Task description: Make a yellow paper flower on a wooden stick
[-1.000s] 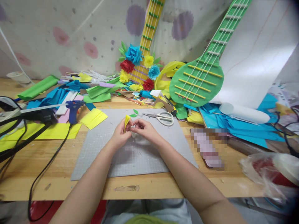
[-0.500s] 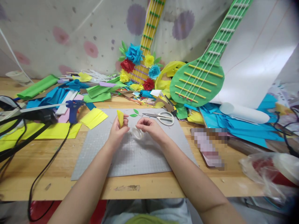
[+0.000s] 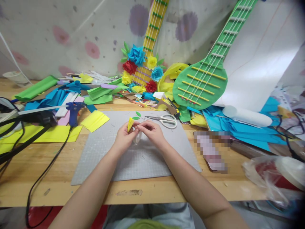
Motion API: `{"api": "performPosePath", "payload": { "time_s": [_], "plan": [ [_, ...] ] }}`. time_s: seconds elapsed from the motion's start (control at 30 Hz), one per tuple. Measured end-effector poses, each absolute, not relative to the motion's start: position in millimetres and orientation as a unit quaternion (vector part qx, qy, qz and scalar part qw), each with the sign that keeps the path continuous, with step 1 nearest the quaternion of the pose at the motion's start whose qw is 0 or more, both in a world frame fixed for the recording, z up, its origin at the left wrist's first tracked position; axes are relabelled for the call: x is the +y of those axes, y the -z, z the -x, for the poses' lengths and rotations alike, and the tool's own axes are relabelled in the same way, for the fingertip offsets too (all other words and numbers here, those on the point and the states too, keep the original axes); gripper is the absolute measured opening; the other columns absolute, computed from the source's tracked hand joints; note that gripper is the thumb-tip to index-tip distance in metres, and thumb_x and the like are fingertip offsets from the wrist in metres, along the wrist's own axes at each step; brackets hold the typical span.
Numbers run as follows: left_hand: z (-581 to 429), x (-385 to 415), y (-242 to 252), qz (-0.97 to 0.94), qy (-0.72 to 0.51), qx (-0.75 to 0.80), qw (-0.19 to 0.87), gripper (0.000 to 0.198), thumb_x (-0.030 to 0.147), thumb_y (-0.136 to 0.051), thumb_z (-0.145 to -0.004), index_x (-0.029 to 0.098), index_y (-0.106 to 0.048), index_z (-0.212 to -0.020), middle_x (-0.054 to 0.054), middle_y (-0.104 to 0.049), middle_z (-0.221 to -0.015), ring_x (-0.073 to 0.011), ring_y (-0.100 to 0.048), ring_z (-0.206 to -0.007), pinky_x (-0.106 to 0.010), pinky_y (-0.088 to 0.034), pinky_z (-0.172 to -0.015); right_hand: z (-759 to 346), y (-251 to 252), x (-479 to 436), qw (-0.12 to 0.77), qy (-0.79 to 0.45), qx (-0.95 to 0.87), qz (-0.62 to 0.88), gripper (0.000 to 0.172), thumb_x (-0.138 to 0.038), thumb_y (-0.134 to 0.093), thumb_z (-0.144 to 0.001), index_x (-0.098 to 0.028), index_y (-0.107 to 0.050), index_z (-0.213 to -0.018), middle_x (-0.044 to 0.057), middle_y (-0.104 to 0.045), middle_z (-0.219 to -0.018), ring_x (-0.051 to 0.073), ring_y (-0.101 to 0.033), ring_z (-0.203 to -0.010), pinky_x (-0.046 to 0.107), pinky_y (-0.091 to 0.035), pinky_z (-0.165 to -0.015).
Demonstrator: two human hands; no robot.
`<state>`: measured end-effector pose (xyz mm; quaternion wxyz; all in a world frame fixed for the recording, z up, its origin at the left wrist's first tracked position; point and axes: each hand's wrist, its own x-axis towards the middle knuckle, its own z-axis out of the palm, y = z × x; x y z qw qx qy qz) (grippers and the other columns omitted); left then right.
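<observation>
Above the grey cutting mat [image 3: 100, 162], my two hands meet with fingertips touching or nearly so. A folded piece of yellow crepe paper [image 3: 130, 124] stands up between the thumb and fingers of my left hand [image 3: 124, 136]. My right hand [image 3: 152, 132] is closed in a pinch. Just below its fingertips hangs a small clear ring-shaped roll [image 3: 137, 138], partly hidden by the fingers; what it is made of is hard to tell. Behind the hands lie green paper leaves [image 3: 138, 114] and white-handled scissors [image 3: 168, 121].
A blue glue gun [image 3: 73, 114] with a black cord lies left, near yellow paper sheets [image 3: 94, 121]. At the back lean a flower-decked yellow paper guitar [image 3: 150, 41] and a green paper instrument [image 3: 200, 84]. Blue paper [image 3: 245, 127] and a plastic bag [image 3: 259, 171] are at right.
My hands have come together over the mat. The left hand moved right with the yellow paper, and the clear roll shifted slightly left and is now more hidden.
</observation>
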<state>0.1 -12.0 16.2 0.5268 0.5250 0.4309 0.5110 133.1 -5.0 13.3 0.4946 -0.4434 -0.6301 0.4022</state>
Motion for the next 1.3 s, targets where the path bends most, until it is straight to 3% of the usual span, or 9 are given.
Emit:
{"api": "performPosePath", "payload": {
  "time_s": [0.13,0.43,0.53,0.63,0.73,0.87,1.1,1.3],
  "plan": [
    [-4,-12,-14,-0.528,-0.505,0.427,0.533,0.031,0.034,-0.068,-0.063,0.018,-0.056,-0.087,0.0,-0.057,-0.077,-0.0107,-0.053,-0.07,-0.023,-0.042,-0.066,-133,-15,-8,0.496,-0.336,-0.644,0.476,0.015,-0.034,-0.059,-0.074,-0.021,-0.065,-0.071,0.0,-0.054,-0.066,0.012,-0.047,-0.063,0.025,-0.039,-0.06],
    [-5,-10,-10,-0.522,-0.494,0.467,0.516,0.02,0.033,-0.064,-0.065,0.016,-0.055,-0.069,0.003,-0.052,-0.063,-0.0088,-0.046,-0.06,-0.022,-0.038,-0.061,-131,-11,-7,0.495,-0.264,-0.67,0.486,0.017,-0.033,-0.054,-0.078,-0.02,-0.062,-0.071,0.0,-0.052,-0.068,0.011,-0.048,-0.063,0.024,-0.04,-0.06],
    [-4,-10,-8,-0.526,-0.498,0.486,0.49,0.018,0.032,-0.062,-0.067,0.017,-0.053,-0.066,0.004,-0.049,-0.061,-0.0086,-0.043,-0.058,-0.022,-0.035,-0.058,-142,-19,-3,0.469,-0.241,-0.681,0.508,0.017,-0.034,-0.05,-0.08,-0.02,-0.06,-0.083,0.0,-0.054,-0.072,0.011,-0.049,-0.064,0.023,-0.041,-0.062],
    [-4,-10,-6,-0.511,-0.508,0.509,0.47,0.018,0.032,-0.063,-0.066,0.017,-0.052,-0.066,0.004,-0.047,-0.06,-0.0088,-0.041,-0.056,-0.022,-0.034,-0.055,-176,-26,7,0.369,-0.183,-0.683,0.603,0.023,-0.027,-0.048,-0.079,-0.019,-0.056,-0.099,0.001,-0.059,-0.077,0.013,-0.053,-0.069,0.025,-0.041,-0.066],
    [-4,-9,-5,-0.502,-0.516,0.517,0.464,0.019,0.034,-0.063,-0.066,0.017,-0.054,-0.067,0.003,-0.048,-0.061,-0.009,-0.042,-0.057,-0.022,-0.034,-0.056,-219,-27,17,0.186,-0.063,-0.697,0.689,0.025,-0.018,-0.048,-0.075,-0.015,-0.06,-0.097,0.01,-0.062,-0.095,0.021,-0.054,-0.09,0.03,-0.039,-0.079],
    [-6,-9,-5,-0.5,-0.517,0.52,0.461,0.02,0.034,-0.063,-0.066,0.016,-0.055,-0.067,0.003,-0.049,-0.061,-0.0083,-0.041,-0.055,-0.022,-0.034,-0.055,-246,-21,23,0.007,-0.004,-0.721,0.693,0.03,-0.01,-0.047,-0.074,-0.007,-0.061,-0.1,0.017,-0.06,-0.099,0.026,-0.053,-0.095,0.032,-0.037,-0.081],
    [-3,-7,1,-0.484,-0.534,0.524,0.454,0.021,0.036,-0.062,-0.068,0.016,-0.056,-0.072,0.004,-0.05,-0.062,-0.0072,-0.04,-0.053,-0.021,-0.033,-0.053,-227,-20,27,-0.024,0.033,-0.711,0.702,0.03,-0.009,-0.043,-0.077,-0.003,-0.06,-0.102,0.024,-0.057,-0.103,0.029,-0.051,-0.1,0.034,-0.038,-0.078],
    [-4,-5,1,-0.473,-0.537,0.543,0.439,0.02,0.035,-0.062,-0.068,0.016,-0.057,-0.074,0.004,-0.048,-0.06,-0.0071,-0.04,-0.053,-0.02,-0.033,-0.053,-221,-26,26,-0.044,0.006,-0.696,0.716,0.032,-0.02,-0.053,-0.072,-0.005,-0.059,-0.1,0.02,-0.062,-0.1,0.028,-0.057,-0.092,0.032,-0.04,-0.071]
  ]
}}
